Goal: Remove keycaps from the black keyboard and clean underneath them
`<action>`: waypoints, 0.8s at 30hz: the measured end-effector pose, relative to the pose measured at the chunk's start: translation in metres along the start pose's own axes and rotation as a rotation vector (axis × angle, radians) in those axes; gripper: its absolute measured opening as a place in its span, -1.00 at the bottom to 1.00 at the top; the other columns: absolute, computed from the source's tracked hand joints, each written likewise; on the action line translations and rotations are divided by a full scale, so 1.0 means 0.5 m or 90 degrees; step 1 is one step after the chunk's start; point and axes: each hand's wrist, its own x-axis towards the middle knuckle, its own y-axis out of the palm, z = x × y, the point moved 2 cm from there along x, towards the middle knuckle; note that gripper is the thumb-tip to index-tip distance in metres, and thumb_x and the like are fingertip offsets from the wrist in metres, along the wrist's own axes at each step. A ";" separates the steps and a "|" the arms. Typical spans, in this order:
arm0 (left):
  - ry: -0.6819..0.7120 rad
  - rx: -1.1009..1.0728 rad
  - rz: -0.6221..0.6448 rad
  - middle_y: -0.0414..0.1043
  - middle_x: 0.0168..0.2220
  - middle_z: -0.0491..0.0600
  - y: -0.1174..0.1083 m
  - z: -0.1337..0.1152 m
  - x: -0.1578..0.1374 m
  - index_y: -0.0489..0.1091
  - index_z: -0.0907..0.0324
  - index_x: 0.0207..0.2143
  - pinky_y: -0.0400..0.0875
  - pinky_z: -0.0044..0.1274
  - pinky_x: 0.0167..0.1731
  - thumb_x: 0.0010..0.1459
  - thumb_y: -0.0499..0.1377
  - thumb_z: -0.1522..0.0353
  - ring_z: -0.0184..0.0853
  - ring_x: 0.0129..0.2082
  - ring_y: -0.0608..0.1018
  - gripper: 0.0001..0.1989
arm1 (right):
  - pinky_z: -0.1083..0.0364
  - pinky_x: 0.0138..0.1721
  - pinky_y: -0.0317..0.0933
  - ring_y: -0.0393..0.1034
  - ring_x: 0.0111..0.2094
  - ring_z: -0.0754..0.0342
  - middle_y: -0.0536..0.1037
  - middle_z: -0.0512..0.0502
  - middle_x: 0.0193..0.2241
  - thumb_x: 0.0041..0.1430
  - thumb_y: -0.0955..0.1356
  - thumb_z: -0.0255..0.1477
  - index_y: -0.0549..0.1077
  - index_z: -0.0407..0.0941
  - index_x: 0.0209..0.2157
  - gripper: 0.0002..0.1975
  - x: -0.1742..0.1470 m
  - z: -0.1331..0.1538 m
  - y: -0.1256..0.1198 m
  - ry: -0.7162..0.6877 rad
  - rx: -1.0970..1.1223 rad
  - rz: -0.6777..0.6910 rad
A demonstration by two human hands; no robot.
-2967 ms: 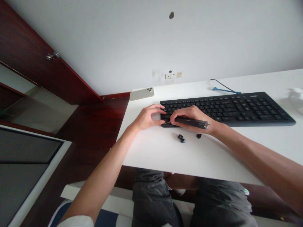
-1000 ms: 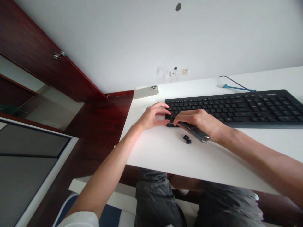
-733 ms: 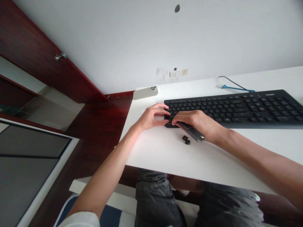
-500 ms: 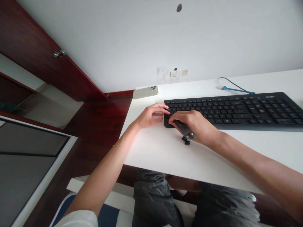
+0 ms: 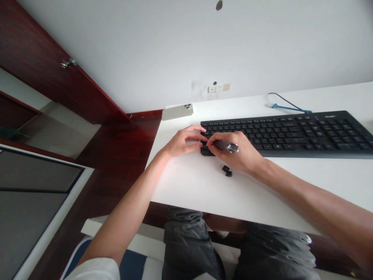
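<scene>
My left hand (image 5: 188, 140) rests at the keyboard's left end with its fingers apart, fingertips touching the edge and corner keys. The black keyboard (image 5: 279, 134) lies across the white desk. My right hand (image 5: 240, 149) is closed around a slim tool with a dark, shiny handle (image 5: 225, 146). The tool lies low over the left-end keys and points left, close to my left thumb and index finger. Its tip is thin and hard to make out. Several small black pieces, apparently loose keycaps (image 5: 227, 171), lie on the desk just below my right hand.
A pale phone (image 5: 177, 111) lies at the desk's back left corner. Behind the keyboard are a blue brush-like stick (image 5: 291, 108) and a thin dark cord (image 5: 284, 100). Wall sockets (image 5: 219, 88) sit just above the white desk (image 5: 186, 182). My legs are under its front edge.
My right hand has shifted slightly left and up, and the tool has tilted flatter toward the left. My left thumb and index finger have come closer to its tip. The loose black pieces are more exposed.
</scene>
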 end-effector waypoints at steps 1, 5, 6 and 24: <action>0.000 0.001 0.002 0.47 0.23 0.11 0.000 0.000 0.000 0.68 0.07 -0.08 0.46 -0.20 0.29 0.26 0.35 0.41 -0.09 0.31 0.50 -0.80 | 0.08 -0.31 0.25 0.56 -0.41 0.05 0.72 0.00 -0.35 0.20 0.43 -0.52 0.66 -0.07 -0.27 -0.87 -0.001 0.000 0.001 0.003 0.000 -0.001; -0.005 0.003 -0.013 0.47 0.22 0.10 0.002 0.005 -0.001 0.70 0.11 -0.17 0.46 -0.26 0.28 0.23 0.39 0.39 -0.11 0.28 0.52 -0.88 | 0.10 -0.33 0.24 0.52 -0.43 0.09 0.71 0.03 -0.35 0.23 0.42 -0.51 0.66 -0.05 -0.28 -0.87 -0.002 -0.002 0.001 0.006 0.028 -0.007; -0.008 0.003 -0.016 0.47 0.22 0.09 0.004 0.007 -0.001 0.70 0.10 -0.18 0.48 -0.27 0.26 0.24 0.38 0.39 -0.12 0.27 0.53 -0.89 | 0.10 -0.33 0.24 0.51 -0.44 0.10 0.71 0.03 -0.36 0.24 0.42 -0.49 0.65 -0.05 -0.28 -0.88 -0.001 -0.003 0.001 0.008 0.034 -0.005; 0.019 0.039 -0.086 0.56 0.11 0.12 0.019 0.017 0.007 0.67 0.13 -0.23 0.59 -0.33 0.05 0.33 0.33 0.32 -0.19 0.06 0.64 -0.88 | 0.04 -0.39 0.19 0.50 -0.46 -0.01 0.66 -0.05 -0.46 0.25 0.42 -0.38 0.62 -0.06 -0.27 -0.90 0.016 0.001 0.022 0.089 -0.046 -0.033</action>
